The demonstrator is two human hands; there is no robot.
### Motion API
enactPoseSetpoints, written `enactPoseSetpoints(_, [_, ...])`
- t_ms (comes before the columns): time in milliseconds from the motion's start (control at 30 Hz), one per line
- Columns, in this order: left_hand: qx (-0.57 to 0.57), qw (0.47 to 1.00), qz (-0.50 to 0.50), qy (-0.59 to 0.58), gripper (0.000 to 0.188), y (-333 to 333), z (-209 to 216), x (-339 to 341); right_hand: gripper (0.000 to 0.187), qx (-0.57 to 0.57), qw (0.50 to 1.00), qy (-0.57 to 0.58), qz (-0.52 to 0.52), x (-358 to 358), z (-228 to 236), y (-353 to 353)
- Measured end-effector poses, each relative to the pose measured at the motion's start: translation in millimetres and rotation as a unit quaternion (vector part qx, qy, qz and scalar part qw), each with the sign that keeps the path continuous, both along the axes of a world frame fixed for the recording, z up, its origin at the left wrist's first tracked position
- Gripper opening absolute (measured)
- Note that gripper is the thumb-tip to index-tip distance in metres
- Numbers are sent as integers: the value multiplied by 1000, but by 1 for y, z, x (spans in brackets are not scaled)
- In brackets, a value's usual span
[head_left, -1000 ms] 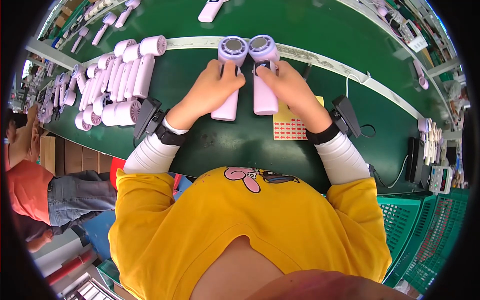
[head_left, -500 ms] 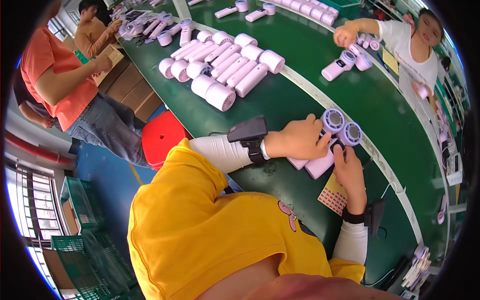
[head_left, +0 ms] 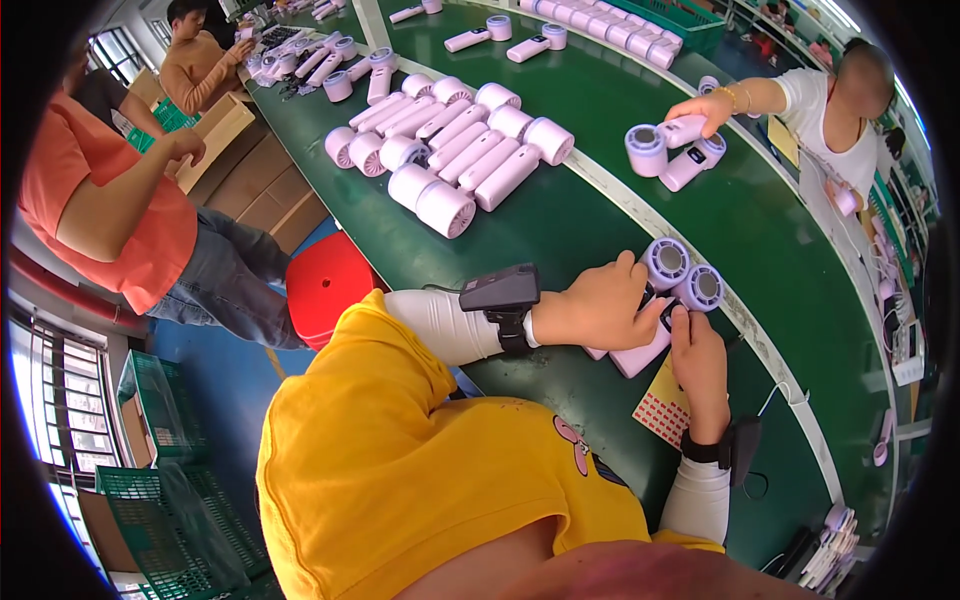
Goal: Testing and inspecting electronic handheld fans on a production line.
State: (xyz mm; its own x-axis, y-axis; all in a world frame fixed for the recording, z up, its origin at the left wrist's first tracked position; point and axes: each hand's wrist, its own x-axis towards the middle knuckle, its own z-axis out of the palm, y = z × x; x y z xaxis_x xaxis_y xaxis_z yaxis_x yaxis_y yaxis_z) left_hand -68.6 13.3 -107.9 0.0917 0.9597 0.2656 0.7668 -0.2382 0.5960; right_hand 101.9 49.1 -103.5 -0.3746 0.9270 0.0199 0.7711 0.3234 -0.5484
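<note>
Two pale pink handheld fans lie side by side on the green table, their round lilac-rimmed heads pointing away from me. My left hand reaches across the left fan, fingers curled and thumb against the neighbouring handle. At the right fan, my right hand has its thumb and fingertips closed at the dark panel below the head. Whatever small thing may be between these fingertips is hidden. Beside the right hand lies a yellowish sheet with rows of red labels.
Several pink fans lie grouped on the table ahead left. A pale divider strip runs along the green surface. Across it, a person's hand holds another fan. A red stool stands left of the table. Green crates are at lower left.
The person across has lifted a fan and swung it to the left. My hands stay at the same two fans, the right fingers shifting slightly at the panel. The whole view has tilted slightly.
</note>
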Motion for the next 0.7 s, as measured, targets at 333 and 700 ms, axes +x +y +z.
enactPoseSetpoints(333, [-7,1000,9,2,38,-7,1,1,38,-4,998,-50,36,4,10,-2])
enactPoseSetpoints(700, [-31,1000,0,1,39,-10,5,4,42,-6,993,-82,79,13,12,0])
